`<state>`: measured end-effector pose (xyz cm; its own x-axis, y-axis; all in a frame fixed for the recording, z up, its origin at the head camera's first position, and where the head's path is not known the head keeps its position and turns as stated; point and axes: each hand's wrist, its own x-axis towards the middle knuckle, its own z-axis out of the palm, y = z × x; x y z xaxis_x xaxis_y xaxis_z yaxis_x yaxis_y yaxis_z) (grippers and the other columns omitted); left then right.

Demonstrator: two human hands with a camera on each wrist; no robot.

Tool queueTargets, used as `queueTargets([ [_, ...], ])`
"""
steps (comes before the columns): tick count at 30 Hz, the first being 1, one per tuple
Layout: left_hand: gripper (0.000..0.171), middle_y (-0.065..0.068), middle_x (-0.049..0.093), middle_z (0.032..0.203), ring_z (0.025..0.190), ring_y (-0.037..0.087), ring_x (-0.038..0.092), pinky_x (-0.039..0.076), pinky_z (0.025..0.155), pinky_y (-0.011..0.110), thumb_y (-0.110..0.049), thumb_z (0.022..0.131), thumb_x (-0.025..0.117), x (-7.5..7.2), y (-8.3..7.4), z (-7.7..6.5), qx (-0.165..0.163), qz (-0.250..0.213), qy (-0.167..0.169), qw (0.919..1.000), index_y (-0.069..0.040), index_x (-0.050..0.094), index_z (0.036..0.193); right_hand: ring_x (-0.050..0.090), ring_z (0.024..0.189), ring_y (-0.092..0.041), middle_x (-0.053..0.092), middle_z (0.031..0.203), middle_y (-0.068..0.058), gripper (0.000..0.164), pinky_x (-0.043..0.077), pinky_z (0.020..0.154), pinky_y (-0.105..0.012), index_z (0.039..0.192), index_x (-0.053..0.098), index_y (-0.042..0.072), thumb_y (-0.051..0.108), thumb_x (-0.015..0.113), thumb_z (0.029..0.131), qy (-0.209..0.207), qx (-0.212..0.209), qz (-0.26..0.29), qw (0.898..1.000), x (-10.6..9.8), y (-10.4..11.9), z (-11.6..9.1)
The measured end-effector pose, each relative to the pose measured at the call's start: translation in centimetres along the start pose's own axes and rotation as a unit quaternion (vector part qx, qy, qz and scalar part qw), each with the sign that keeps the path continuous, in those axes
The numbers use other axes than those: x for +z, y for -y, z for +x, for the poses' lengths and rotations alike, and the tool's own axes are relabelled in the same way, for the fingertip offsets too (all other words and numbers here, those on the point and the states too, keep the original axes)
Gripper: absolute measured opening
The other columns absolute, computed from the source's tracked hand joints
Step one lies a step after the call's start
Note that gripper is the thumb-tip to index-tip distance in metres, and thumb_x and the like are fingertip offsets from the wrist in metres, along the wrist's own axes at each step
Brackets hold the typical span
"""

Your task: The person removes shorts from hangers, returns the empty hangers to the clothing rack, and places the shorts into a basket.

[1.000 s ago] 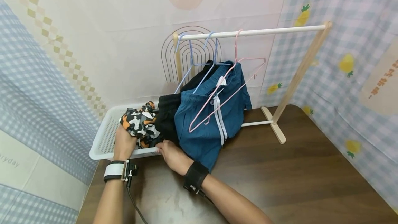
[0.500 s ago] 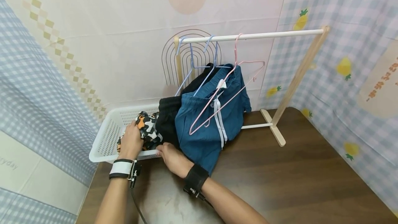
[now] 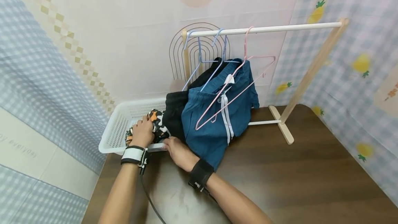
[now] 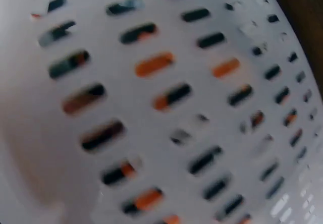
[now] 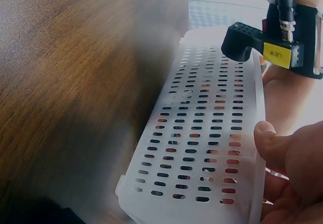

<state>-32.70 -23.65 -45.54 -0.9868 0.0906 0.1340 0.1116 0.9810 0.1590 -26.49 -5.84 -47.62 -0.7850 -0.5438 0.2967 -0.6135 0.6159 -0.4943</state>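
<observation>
Pinching the near rim of the white basket with the right hand; resting the left hand on the camouflage garment inside. Cannot tell whether grasping or only pressing.

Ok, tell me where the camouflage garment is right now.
In the head view, the camouflage garment is left of centre, in the white basket, with the left hand on it and the black garment just to its right.
</observation>
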Motion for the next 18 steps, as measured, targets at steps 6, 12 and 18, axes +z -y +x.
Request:
queueTargets([
  [6,0.034,0.029,0.04,0.119,0.105,0.045,0.037,0.035,0.086,0.055,-0.006,0.1,0.06,0.6,-0.7,0.7,-0.041,0.058,0.019,0.9972,0.012,0.059,0.128,0.056,0.074,-0.012,0.055,0.077,0.0,0.019,0.039,0.063,-0.019,0.095,0.072,0.007,0.013,0.059,0.108,0.001,-0.017,-0.017,1.0,-0.1,-0.1,-0.2],
  [12,0.034,0.027,0.036,0.123,0.112,0.044,0.038,0.041,0.094,0.055,-0.01,0.102,0.057,1.1,-0.5,1.0,-0.068,0.092,0.096,0.9887,0.013,0.062,0.128,0.058,0.076,-0.013,0.058,0.08,-0.001,0.02,0.041,0.063,-0.019,0.099,0.073,0.006,0.014,0.058,0.11,0.005,-0.008,-0.022,1.0,-0.2,0.1,-0.4],
  [18,0.032,0.029,0.035,0.131,0.108,0.043,0.043,0.05,0.087,0.052,-0.008,0.106,0.052,0.7,-0.3,1.8,-0.059,0.107,0.154,0.9804,0.012,0.062,0.128,0.059,0.078,-0.013,0.059,0.081,-0.001,0.018,0.042,0.065,-0.02,0.098,0.073,0.006,0.011,0.06,0.108,-0.004,-0.013,-0.028,1.0,-0.5,0.1,-0.2],
])
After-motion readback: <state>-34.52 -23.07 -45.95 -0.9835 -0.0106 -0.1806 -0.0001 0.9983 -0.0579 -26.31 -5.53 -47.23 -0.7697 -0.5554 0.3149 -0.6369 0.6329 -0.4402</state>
